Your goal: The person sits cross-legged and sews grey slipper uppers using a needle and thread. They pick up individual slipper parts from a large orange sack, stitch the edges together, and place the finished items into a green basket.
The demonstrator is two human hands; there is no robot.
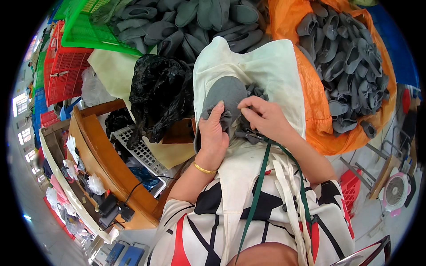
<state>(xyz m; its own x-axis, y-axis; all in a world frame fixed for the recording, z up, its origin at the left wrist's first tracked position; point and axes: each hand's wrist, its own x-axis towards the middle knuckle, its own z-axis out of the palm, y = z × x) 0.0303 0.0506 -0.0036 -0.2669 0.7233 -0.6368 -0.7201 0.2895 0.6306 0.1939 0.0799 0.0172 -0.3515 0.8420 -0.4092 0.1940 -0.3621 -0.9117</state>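
My left hand (214, 136) grips a dark grey cloth shoe (227, 90) over my lap, its thumb laid on the shoe's gathered upper part. Just right of it, my right hand (270, 119) has thumb and forefinger pinched together by the shoe's edge. Whatever is in that pinch is too small to make out. Under my right hand lies a dark grey bundle (255, 91), partly hidden. A green cord (261, 177) runs up from my chest to a small dark metal tool below the right hand. White cloth (277, 66) covers my lap.
Grey shoes (195, 22) are heaped ahead beside a green crate (84, 35). An orange sack (315, 119) full of grey shoes stands at right. Leftward are a black plastic bag (159, 93), a white basket (140, 150) and a wooden table (111, 177). A fan (395, 189) sits far right.
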